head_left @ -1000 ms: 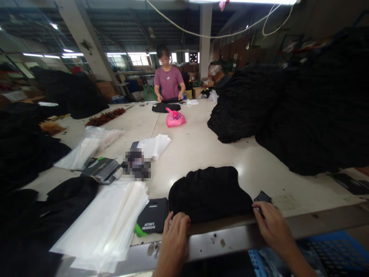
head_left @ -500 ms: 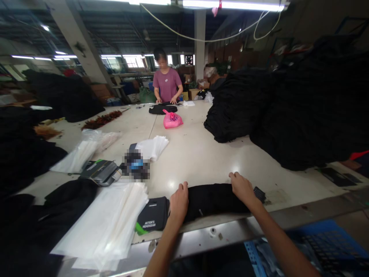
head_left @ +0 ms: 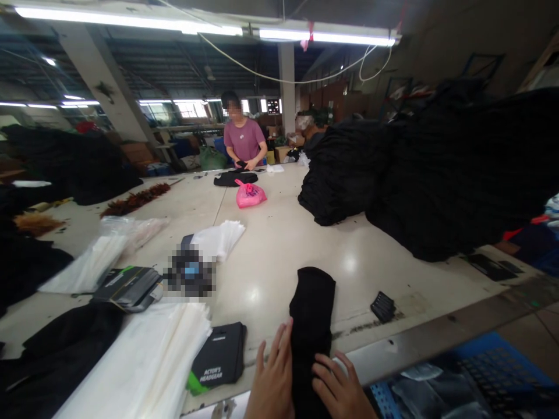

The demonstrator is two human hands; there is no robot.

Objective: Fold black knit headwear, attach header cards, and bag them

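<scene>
A long, folded piece of black fabric (head_left: 312, 308) lies lengthwise in front of me, running from the table edge toward the middle. Along its left side rests my left hand (head_left: 273, 372), fingers stretched out and touching the edge. My right hand (head_left: 340, 387) lies over the right side with its fingers spread on the cloth. Left of the hands is a stack of black cards (head_left: 222, 355) printed "ACTOR'S HEADGEAR". Beside the cards, a pile of whitish plastic bags (head_left: 135, 361) reaches the near edge. A small black ribbed item (head_left: 383, 306) lies to the right.
Large heaps of black garments (head_left: 454, 174) stand on the right. A pink bag (head_left: 251, 195) sits farther back, where a co-worker (head_left: 244, 139) handles black cloth. More packaging cards (head_left: 126, 287) lie left. Below the right edge is a blue crate (head_left: 502, 366).
The black fabric has turned from lying crosswise to pointing away from me. Both hands have come closer together, nearer my body, and their fingers now lie flatter. The co-worker has lifted some cloth.
</scene>
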